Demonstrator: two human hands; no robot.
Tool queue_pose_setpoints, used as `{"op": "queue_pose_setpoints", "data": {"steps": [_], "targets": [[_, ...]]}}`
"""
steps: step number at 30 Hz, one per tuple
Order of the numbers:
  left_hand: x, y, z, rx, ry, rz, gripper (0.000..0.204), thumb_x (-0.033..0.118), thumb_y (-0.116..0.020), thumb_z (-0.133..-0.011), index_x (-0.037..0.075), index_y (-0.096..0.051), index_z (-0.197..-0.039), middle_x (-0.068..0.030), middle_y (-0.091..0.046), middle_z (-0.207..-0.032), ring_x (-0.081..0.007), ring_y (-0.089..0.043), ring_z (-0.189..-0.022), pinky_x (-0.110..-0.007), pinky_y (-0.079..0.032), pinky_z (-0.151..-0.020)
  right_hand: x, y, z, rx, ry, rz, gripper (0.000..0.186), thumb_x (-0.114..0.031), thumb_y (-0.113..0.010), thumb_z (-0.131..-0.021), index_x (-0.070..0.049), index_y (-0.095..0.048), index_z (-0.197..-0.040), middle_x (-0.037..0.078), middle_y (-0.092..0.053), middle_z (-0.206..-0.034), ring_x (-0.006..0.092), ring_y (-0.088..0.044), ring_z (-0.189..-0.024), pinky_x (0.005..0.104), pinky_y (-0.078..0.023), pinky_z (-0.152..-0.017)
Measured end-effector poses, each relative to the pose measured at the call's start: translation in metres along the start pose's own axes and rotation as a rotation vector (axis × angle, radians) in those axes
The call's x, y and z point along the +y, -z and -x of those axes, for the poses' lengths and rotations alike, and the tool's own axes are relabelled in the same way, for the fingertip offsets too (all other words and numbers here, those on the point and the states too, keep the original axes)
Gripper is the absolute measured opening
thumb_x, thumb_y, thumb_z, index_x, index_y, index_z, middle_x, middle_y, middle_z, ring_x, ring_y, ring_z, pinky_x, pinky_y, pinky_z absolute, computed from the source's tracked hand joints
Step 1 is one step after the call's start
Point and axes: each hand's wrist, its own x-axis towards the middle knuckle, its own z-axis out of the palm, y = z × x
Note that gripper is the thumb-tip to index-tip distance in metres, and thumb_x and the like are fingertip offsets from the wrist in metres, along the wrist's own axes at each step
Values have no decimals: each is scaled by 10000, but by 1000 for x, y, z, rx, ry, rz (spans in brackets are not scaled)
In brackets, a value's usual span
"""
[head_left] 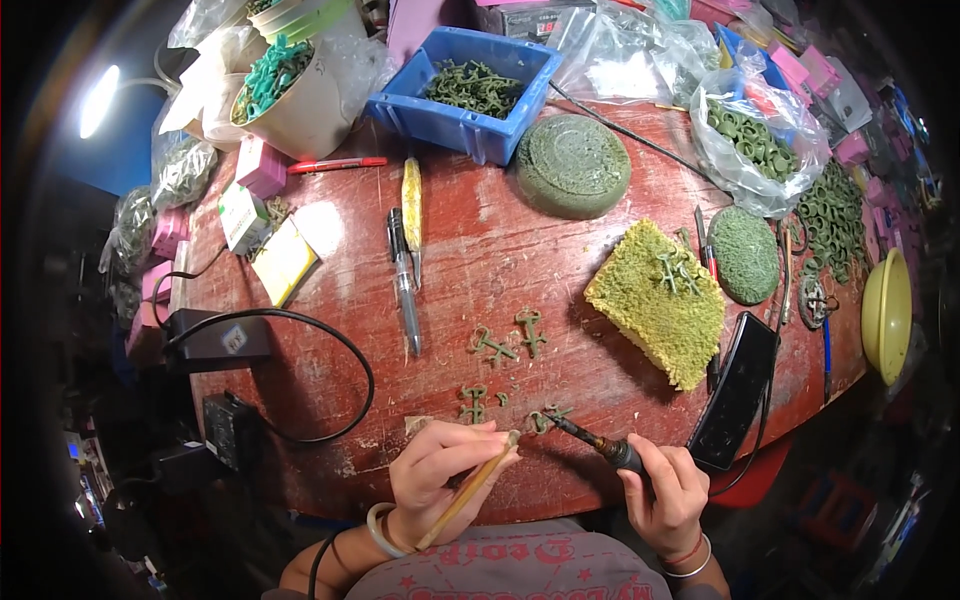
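My left hand point(450, 485) is closed around a slim wooden tool point(470, 490), raised near the bench's front. My right hand point(665, 495) grips a black-handled heated pen point(590, 437), its metal tip at a small green wax-like piece point(553, 418) on the red bench. Other branched green pieces lie just beyond: one point(472, 404) above my left fingers, two point(530, 332) farther back, beside a small fragment point(501, 398). A yellow sponge point(645, 315) to the right carries more green pieces point(677, 272). Whether anything else sits between my left fingertips is too small to tell.
Around the red bench point(420, 260) are a blue bin point(464, 132), round green blocks point(572, 170), bagged green rings point(750, 145), loose rings point(835, 220), a yellow bowl point(883, 315), a phone point(733, 390), pens point(405, 280), pink boxes point(262, 168) and black adapters point(220, 338) with looping cables.
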Motion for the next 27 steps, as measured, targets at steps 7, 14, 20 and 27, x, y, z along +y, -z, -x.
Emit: {"op": "queue_pose_setpoints", "data": {"steps": [7,14,20,27], "targets": [[1,0,-3,0,0,-15,273,-50,-817,-863,38,-691,-1089,-113,-683,-1000,-229,-739,-910,-433,-651,-920,1,0,0,3,11,10,436,-95,-835,-832,27,-712,-1232,111,-675,-891,246,-658,-717,340,-540,-611],[1,1,-5,-17,-17,-34,298,-26,-824,-867,48,-676,-1114,-115,-688,-1005,-233,-733,-906,-445,-648,-918,1,0,-1,0,9,12,440,-100,-834,-834,25,-711,-1238,110,-673,-884,245,-666,-718,337,-543,-609],[1,3,-5,-19,-27,-51,295,-27,-820,-869,47,-673,-1113,-115,-695,-1003,-239,-731,-913,-452,-648,-914,2,-2,-1,-11,7,2,424,-106,-834,-829,20,-722,-1219,106,-671,-876,240,-664,-711,337,-541,-604],[0,3,-5,-23,-23,-41,301,-30,-825,-862,48,-674,-1111,-110,-698,-1003,-235,-724,-913,-449,-647,-916,2,2,-2,-32,11,0,406,-113,-838,-822,13,-732,-1193,100,-667,-869,233,-662,-699,332,-540,-597]]}}
